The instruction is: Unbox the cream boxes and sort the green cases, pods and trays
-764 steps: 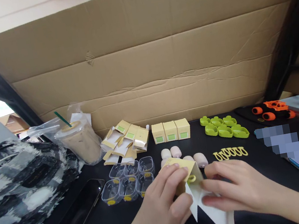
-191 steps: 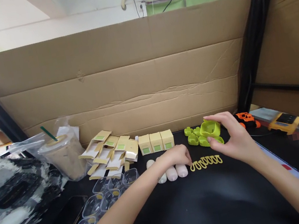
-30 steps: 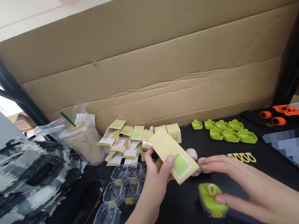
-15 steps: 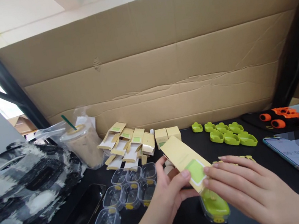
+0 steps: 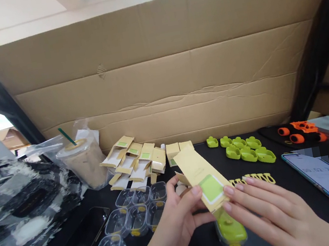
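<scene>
Tilted in front of me is a small beige cardboard box (image 5: 195, 164) with a green window or label near its lower end. My left hand (image 5: 186, 199) grips it from the left, thumb on its front face and fingers behind. At the lower right edge, the fingertips of my right hand (image 5: 261, 203) press on the box with the fingers close together; its thumb is hidden. Under the box, on the table, sits a clear container with a green lid (image 5: 230, 228), partly covered by the box and hands.
Several clear containers (image 5: 137, 219) stand to the left, with flattened cartons (image 5: 138, 161) behind them. Green lids (image 5: 248, 154) and yellow-green clips (image 5: 266, 177) lie right. A phone (image 5: 328, 183), an orange toy car (image 5: 302, 128), a bagged drink cup (image 5: 84, 162) and a cardboard wall (image 5: 156, 77) surround them.
The view has shifted slightly, so most things appear further left. Both hands stay on the box, nearly in the same pose, and more of the clips now shows above the right hand.
</scene>
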Demonstrator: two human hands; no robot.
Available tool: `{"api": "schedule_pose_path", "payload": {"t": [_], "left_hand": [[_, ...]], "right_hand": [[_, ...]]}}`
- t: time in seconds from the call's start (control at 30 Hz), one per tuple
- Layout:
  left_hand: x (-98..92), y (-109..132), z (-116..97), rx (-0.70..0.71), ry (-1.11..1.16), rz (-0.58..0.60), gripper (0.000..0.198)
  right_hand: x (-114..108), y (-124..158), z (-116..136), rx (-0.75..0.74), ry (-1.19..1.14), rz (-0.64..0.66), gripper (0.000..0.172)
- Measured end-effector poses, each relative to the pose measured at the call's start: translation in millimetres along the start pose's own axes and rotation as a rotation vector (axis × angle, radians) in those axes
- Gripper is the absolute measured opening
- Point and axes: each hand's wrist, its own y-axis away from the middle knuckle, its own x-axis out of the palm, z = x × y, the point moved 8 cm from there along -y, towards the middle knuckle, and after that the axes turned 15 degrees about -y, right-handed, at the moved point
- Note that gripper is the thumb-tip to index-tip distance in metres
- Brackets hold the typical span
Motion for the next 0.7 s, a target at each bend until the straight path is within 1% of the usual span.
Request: {"api": "schedule_pose_path", "payload": {"t": [0.07, 0.13, 0.17, 0.23, 0.3, 0.4, 0.5, 0.6, 0.7], "left_hand": [[3.1, 0, 3, -0.043, 0.026, 0.038, 0.044], [7.0, 1, 5, -0.084, 0.056, 0.086, 0.040], [7.1, 0, 6, -0.090, 0.071, 0.089, 0.040], [1.6, -1, 3, -0.057, 0.096, 0.039, 0.042], [-5.3, -3, -1, -0.007, 0.110, -0.013, 0.043], [-7.0, -4, -1, 0.012, 0.109, 0.012, 0.040], [-5.5, -5, 4, -0.015, 0.099, 0.041, 0.038], [-2.3, -4, 9, -0.050, 0.095, 0.065, 0.039], [-1.9, -4, 12, -0.065, 0.096, 0.048, 0.042]], "right_hand": [[-3, 1, 1, -0.009, 0.003, -0.045, 0.031], [-6, 1, 4, -0.023, -0.016, -0.088, 0.025], [-5, 1, 5, -0.023, -0.032, -0.087, 0.023], [0, -2, 8, -0.008, -0.070, -0.049, 0.023], [5, -6, 11, 0.019, -0.097, -0.033, 0.026], [8, -10, 12, 0.036, -0.107, -0.061, 0.034], [9, -9, 8, 0.017, -0.079, -0.038, 0.033], [11, -4, 0, -0.002, -0.033, 0.025, 0.038], [8, 0, -7, -0.001, -0.021, 0.006, 0.036]]}}
